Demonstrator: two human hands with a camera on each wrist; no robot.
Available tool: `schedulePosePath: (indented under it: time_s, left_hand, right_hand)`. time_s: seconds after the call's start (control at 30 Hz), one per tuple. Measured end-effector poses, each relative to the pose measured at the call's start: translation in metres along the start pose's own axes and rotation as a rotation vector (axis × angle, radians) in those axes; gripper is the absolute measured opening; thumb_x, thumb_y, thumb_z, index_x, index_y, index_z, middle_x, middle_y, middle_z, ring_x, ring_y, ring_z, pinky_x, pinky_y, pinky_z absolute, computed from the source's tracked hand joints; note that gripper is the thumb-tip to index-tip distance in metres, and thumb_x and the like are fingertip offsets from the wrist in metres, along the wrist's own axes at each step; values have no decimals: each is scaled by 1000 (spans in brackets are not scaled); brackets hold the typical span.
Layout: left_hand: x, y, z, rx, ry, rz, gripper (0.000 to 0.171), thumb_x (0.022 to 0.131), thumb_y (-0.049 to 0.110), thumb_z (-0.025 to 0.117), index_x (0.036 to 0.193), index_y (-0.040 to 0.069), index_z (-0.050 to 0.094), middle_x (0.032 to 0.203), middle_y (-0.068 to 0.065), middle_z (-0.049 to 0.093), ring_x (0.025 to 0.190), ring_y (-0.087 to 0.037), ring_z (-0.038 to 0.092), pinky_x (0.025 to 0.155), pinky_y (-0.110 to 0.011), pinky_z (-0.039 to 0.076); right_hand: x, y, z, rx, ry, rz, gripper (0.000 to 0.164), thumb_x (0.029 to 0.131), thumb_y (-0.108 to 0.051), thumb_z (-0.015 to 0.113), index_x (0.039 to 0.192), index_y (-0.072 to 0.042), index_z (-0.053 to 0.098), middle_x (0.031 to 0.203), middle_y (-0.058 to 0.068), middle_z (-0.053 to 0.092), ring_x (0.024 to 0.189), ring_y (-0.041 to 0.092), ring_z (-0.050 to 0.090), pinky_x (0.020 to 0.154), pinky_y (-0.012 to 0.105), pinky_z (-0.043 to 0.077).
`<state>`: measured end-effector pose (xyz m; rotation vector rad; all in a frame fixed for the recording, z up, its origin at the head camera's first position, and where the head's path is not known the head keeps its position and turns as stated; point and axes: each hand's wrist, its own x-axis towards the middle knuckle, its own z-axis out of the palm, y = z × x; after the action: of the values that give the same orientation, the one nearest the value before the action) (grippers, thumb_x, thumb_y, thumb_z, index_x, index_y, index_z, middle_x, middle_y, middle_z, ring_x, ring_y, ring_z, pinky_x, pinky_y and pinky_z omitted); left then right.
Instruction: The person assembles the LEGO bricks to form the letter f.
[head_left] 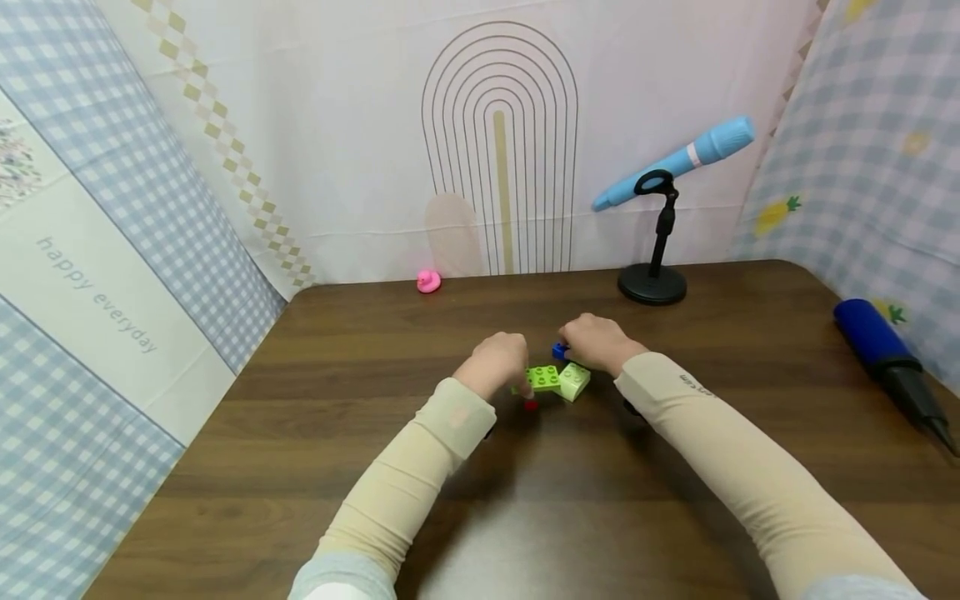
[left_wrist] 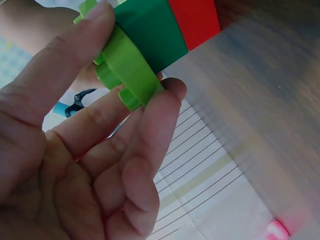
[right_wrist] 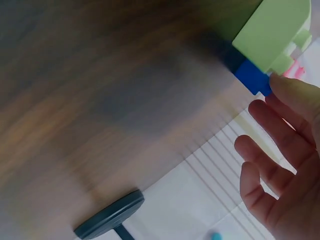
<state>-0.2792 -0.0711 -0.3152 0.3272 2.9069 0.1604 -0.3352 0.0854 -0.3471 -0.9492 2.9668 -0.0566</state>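
Note:
My left hand [head_left: 493, 364] pinches a lime-green toy brick [head_left: 543, 379] between thumb and fingers, its studs toward the palm in the left wrist view. Against that brick's other face sits a dark green block [left_wrist: 150, 35], followed by a red block [left_wrist: 197, 22]. On the right, a pale green brick [head_left: 573, 381] with a sloped or rounded side stands at the lime brick's end. My right hand [head_left: 602, 343] pinches a small blue brick [right_wrist: 251, 77] by its edge, just behind the pale green one. Its other fingers are loosely bent.
A pink toy duck [head_left: 428, 282] sits at the table's back edge. Behind my right hand, a black stand [head_left: 652, 283] holds a light-blue pen-shaped object [head_left: 675, 162]. A blue and black pump-like tool [head_left: 885, 358] lies at the right edge. Patterned cloth surrounds the wooden table [head_left: 337, 467].

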Motion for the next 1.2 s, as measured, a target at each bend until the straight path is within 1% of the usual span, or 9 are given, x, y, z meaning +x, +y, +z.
schedulePosePath:
  time_s: [0.3, 0.47, 0.57, 0.67, 0.77, 0.8, 1.03, 1.13, 1.2]
  left_hand:
    - [-2, -1, -2, 0, 5, -22, 28, 56, 26, 81, 59, 11, 57, 66, 1, 53, 61, -15, 46, 50, -30, 40]
    - [-2, -1, -2, 12, 2, -26, 28, 57, 26, 81, 57, 11, 57, 64, 1, 51, 60, -15, 45, 50, -30, 40]
    - [-2, -1, -1, 17, 0, -27, 28, 58, 25, 80, 56, 11, 57, 63, 1, 51, 60, -15, 45, 49, -29, 39]
    - [-2, 0, -1, 20, 1, -30, 28, 58, 25, 80, 56, 11, 56, 63, 1, 51, 60, -15, 45, 49, -29, 39]
    - [-2, 1, -1, 25, 2, -34, 28, 58, 26, 80, 57, 11, 57, 64, 1, 52, 61, -15, 46, 49, -29, 39]
    - [-2, 1, -1, 25, 2, -35, 28, 58, 26, 80, 57, 11, 57, 64, 1, 52, 61, -15, 46, 49, -29, 39]
    - [-3, 4, -1, 24, -3, -42, 26, 58, 25, 81, 59, 11, 58, 66, 0, 53, 62, -15, 46, 50, -30, 40]
    - [-3, 5, -1, 26, 0, -38, 26, 57, 25, 81, 60, 11, 59, 68, 0, 54, 63, -15, 47, 50, -30, 40]
    - [-2, 5, 0, 29, 3, -37, 26, 57, 26, 81, 60, 12, 59, 69, 0, 54, 63, -15, 48, 50, -31, 41]
  right_hand:
    - [-16, 16, -4, 21, -27, 10, 6, 79, -15, 63, 77, -10, 62, 70, -1, 55, 65, 15, 51, 56, 32, 44]
    - [-23, 23, -2, 42, -12, 12, 18, 80, -13, 61, 63, -12, 53, 59, -2, 44, 55, 12, 40, 47, 27, 34]
    - [-28, 27, -2, 45, -13, 9, 22, 80, -12, 60, 61, -13, 50, 57, -2, 41, 53, 12, 38, 46, 26, 31]
    - [-32, 30, -4, 53, -39, 10, 15, 80, -11, 60, 65, -12, 55, 61, -3, 46, 56, 12, 42, 48, 27, 36]
    - [-35, 32, -7, 79, -88, 18, 3, 79, -10, 60, 76, -9, 61, 69, -1, 53, 62, 14, 48, 53, 30, 41]
    - [-36, 32, -7, 88, -106, 21, 3, 79, -10, 60, 81, -7, 61, 72, 0, 54, 64, 14, 49, 55, 32, 43]
    - [-38, 29, -10, 132, -219, 58, 35, 77, -14, 64, 108, -1, 56, 96, 10, 56, 84, 22, 51, 67, 39, 43]
    - [-38, 28, -8, 153, -258, 57, 41, 74, -11, 68, 111, 1, 55, 99, 13, 55, 85, 23, 50, 67, 37, 44]
    - [-38, 28, -7, 166, -268, 46, 40, 72, -8, 68, 109, 2, 56, 97, 13, 56, 82, 23, 51, 65, 35, 44]
